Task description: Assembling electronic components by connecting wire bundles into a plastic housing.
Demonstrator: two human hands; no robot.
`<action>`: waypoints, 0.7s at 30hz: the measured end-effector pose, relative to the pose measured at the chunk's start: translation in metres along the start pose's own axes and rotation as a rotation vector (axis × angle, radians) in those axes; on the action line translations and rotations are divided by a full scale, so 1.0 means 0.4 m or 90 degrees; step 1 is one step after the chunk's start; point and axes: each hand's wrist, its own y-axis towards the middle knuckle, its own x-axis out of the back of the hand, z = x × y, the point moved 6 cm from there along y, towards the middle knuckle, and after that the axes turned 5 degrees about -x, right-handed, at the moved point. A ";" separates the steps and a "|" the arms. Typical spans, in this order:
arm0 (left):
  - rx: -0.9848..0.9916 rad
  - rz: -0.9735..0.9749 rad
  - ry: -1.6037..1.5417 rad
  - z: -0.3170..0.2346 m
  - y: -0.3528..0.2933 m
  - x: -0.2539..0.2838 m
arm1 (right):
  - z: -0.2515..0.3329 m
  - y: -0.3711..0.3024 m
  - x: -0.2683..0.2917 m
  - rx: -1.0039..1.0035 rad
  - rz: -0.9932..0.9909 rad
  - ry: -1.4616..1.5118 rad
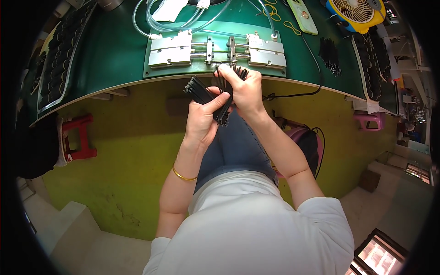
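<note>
My left hand is closed round a bundle of thin black cut wires or rods, whose ends fan out to the upper left and below the fingers. Against it my right hand is closed too, with more black strands poking out past its knuckles. Its thumb and forefinger pinch at the front of a metal clamp between two silver pneumatic cylinders, the left cylinder and the right cylinder. Whether a single strand sits in the clamp cannot be made out.
Clear air hoses feed the cylinders on the green bench. A pile of black strands, a phone and a yellow fan are on the right. Trays of black coils stand at both sides. A red stool is below left.
</note>
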 end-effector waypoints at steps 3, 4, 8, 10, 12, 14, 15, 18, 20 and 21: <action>0.017 -0.001 -0.027 0.000 0.001 -0.003 | 0.003 -0.002 -0.002 0.002 0.003 0.017; 0.025 -0.002 -0.041 0.001 0.000 -0.004 | 0.004 -0.004 -0.003 0.004 0.006 0.021; 0.041 0.005 -0.031 0.000 -0.005 0.003 | 0.015 -0.012 -0.003 0.032 0.040 -0.025; 0.039 -0.005 -0.045 -0.001 -0.010 -0.003 | 0.023 -0.019 -0.010 0.044 0.054 -0.051; 0.037 -0.029 -0.072 -0.002 -0.015 -0.006 | 0.024 -0.028 -0.017 0.042 0.024 0.005; 0.034 -0.029 -0.064 -0.004 -0.018 -0.005 | 0.023 -0.030 -0.016 0.040 0.010 0.034; 0.031 -0.029 -0.057 -0.006 -0.018 -0.003 | 0.025 -0.028 -0.014 0.050 0.005 -0.001; 0.029 -0.026 -0.042 -0.004 -0.015 -0.003 | 0.025 -0.022 -0.006 0.070 -0.006 -0.073; 0.031 -0.018 -0.028 -0.001 -0.012 -0.003 | 0.017 -0.016 -0.001 0.048 -0.009 -0.069; 0.032 -0.018 -0.028 0.000 -0.010 -0.002 | 0.013 -0.013 0.001 0.038 -0.010 -0.067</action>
